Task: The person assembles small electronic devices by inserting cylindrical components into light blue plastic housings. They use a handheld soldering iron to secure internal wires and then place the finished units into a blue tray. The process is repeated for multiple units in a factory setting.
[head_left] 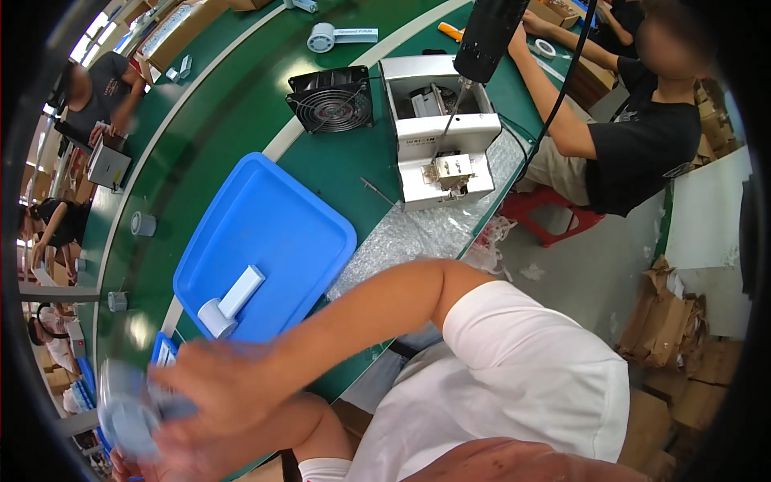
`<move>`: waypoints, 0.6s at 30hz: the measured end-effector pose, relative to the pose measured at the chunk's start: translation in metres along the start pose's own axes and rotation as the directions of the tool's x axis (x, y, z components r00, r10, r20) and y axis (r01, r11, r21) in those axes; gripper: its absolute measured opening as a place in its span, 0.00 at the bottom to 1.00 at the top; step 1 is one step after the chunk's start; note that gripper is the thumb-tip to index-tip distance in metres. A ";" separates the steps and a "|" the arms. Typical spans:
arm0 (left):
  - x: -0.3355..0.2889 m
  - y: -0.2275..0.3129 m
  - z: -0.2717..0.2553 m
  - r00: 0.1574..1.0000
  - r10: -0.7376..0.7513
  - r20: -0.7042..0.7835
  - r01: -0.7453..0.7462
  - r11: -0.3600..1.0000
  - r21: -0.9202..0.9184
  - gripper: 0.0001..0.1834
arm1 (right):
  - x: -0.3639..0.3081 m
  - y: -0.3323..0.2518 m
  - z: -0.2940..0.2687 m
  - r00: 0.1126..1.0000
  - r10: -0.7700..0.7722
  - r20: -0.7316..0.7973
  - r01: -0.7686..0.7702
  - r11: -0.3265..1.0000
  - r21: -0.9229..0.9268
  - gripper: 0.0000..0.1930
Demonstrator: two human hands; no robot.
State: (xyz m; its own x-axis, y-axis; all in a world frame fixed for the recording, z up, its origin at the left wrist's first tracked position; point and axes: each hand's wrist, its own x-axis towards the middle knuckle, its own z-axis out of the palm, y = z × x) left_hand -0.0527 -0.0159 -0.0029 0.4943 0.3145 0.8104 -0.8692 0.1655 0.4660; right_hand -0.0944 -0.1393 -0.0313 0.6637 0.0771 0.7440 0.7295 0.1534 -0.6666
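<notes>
At the lower left, my right hand point(221, 394) is closed around a pale grey-blue handheld fan point(128, 422) with a round head; both are smeared by motion. My left hand point(148, 464) is low beside the fan's underside, partly covered by the right hand. Its fingers show too little to tell whether it grips the fan. Just beyond my right forearm, another handheld fan point(241, 293), with a pale handle and round head, lies in a blue plastic tray point(273, 193).
A silver bench machine point(438, 132) and a black cooling fan point(331, 100) stand beyond the tray. Bubble wrap point(401, 241) covers part of the table edge. A black electric screwdriver point(488, 40) hangs above. A co-worker point(634, 136) sits at right; others work across the green conveyor.
</notes>
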 end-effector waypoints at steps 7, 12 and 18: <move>0.006 0.003 -0.007 0.996 0.065 -0.061 -0.063 0.998 0.023 0.35 | 0.014 0.004 -0.019 0.996 0.048 0.073 -0.057 0.991 0.119 0.25; 0.010 0.005 -0.006 0.990 0.097 -0.105 -0.093 0.995 0.042 0.35 | 0.011 0.002 -0.021 0.960 0.077 0.271 -0.127 0.977 0.174 0.30; 0.008 0.020 0.015 0.955 0.135 -0.263 -0.137 0.990 0.012 0.35 | 0.024 0.020 -0.032 0.907 0.257 0.334 -0.297 0.952 0.074 0.33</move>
State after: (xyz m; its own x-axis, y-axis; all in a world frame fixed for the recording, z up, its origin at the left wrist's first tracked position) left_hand -0.0660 -0.0242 0.0183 0.3512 0.5689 0.7437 -0.9285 0.1096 0.3547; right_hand -0.0587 -0.1657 -0.0285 0.7340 0.4383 0.5188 0.4853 0.1959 -0.8521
